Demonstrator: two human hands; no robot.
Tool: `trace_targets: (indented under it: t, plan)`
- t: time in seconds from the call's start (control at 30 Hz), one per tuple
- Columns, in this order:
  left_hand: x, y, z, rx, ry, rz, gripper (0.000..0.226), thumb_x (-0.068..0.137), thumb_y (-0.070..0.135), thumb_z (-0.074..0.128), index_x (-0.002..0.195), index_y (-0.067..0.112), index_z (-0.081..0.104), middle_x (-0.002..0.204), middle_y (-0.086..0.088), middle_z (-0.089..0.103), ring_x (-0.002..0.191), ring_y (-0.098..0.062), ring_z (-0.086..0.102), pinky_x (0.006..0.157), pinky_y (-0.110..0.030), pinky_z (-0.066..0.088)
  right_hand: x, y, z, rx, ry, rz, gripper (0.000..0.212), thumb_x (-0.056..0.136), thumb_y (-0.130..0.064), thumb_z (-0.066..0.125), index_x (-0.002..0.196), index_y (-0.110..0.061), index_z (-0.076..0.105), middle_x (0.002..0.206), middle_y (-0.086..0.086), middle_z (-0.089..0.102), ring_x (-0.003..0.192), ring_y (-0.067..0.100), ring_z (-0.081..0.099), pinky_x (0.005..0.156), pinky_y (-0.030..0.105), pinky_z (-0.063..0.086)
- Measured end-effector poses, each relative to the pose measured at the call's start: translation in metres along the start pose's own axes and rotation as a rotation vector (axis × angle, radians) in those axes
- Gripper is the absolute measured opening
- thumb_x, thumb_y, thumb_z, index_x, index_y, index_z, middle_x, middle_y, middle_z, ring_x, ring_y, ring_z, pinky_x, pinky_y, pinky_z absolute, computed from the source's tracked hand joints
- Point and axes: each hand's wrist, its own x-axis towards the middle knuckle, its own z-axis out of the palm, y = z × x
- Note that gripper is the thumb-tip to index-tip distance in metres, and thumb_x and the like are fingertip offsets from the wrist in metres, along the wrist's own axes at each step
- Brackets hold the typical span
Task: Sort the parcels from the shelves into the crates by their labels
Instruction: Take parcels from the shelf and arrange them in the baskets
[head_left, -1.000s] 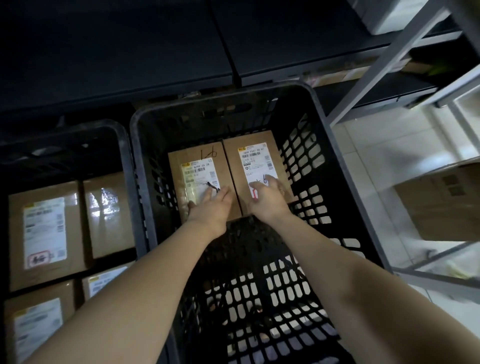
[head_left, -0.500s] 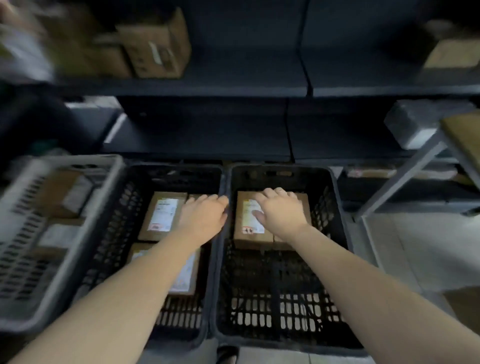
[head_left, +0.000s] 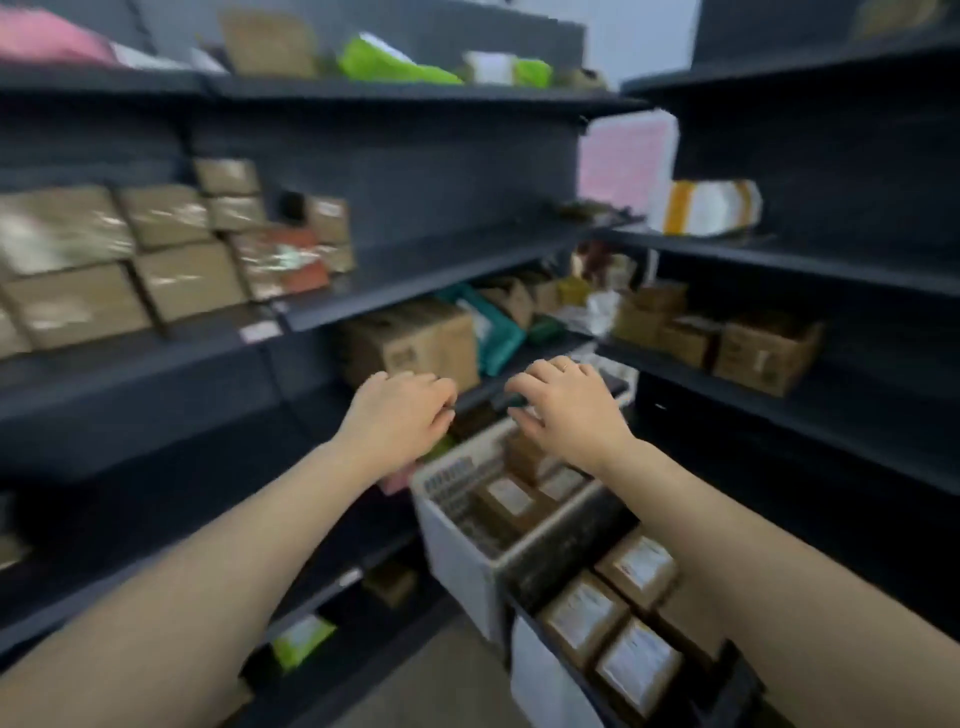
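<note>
The picture is blurry. 2 bare arms reach out in front. The left hand (head_left: 397, 415) hangs in the air with its fingers loosely bent and holds nothing. The right hand (head_left: 563, 410) is beside it, fingers spread a little, and it holds nothing too. The 2 hands do not touch. Under the right hand is a pale grey crate (head_left: 457, 551) with brown parcels (head_left: 509, 496) inside. Right next to it, nearer, is a black crate (head_left: 566, 551) with labelled parcels (head_left: 584, 613). More brown boxes (head_left: 187, 278) sit on the dark shelves (head_left: 426, 283) on the left
</note>
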Motion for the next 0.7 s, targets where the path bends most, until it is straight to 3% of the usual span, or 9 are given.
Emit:
trace_targets:
  t: [0.1, 0.27, 0.47, 0.7]
  plan:
    - [-0.059, -0.094, -0.047, 0.104, 0.054, -0.125, 0.02, 0.096, 0.035, 0.04, 0.107, 0.026, 0.055, 0.105, 0.007, 0.062, 0.102, -0.017, 0.058, 0.078, -0.033, 0.039, 0.075, -0.089, -0.022, 0.092, 0.112, -0.134, 0.033, 0.085, -0.034, 0.045, 0.104, -0.018, 0.067, 0.094, 0.005, 0.064, 0.088, 0.032, 0.062, 0.07, 0.039, 0.05]
    - [-0.164, -0.228, -0.113, 0.247, 0.097, -0.333, 0.021, 0.095, 0.036, 0.044, 0.108, 0.025, 0.057, 0.102, 0.005, 0.064, 0.1, -0.02, 0.06, 0.078, -0.036, 0.044, 0.17, -0.251, -0.051, 0.278, 0.244, -0.336, 0.033, 0.094, -0.033, 0.052, 0.124, -0.019, 0.057, 0.117, 0.004, 0.058, 0.11, 0.027, 0.054, 0.084, 0.039, 0.044]
    - [-0.267, -0.334, -0.147, 0.312, 0.092, -0.549, 0.023, 0.094, 0.037, 0.045, 0.109, 0.024, 0.057, 0.1, 0.005, 0.066, 0.094, -0.019, 0.062, 0.075, -0.035, 0.047, 0.232, -0.4, -0.059, 0.35, 0.216, -0.512, 0.037, 0.096, -0.036, 0.048, 0.13, -0.02, 0.052, 0.117, 0.002, 0.056, 0.109, 0.024, 0.052, 0.084, 0.037, 0.046]
    - [-0.336, -0.425, -0.128, 0.242, 0.101, -0.745, 0.023, 0.095, 0.034, 0.046, 0.112, 0.026, 0.059, 0.11, 0.008, 0.065, 0.098, -0.014, 0.06, 0.087, -0.037, 0.047, 0.294, -0.507, -0.034, 0.403, 0.143, -0.553, 0.042, 0.096, -0.036, 0.047, 0.137, -0.027, 0.047, 0.13, 0.0, 0.053, 0.12, 0.024, 0.05, 0.092, 0.038, 0.043]
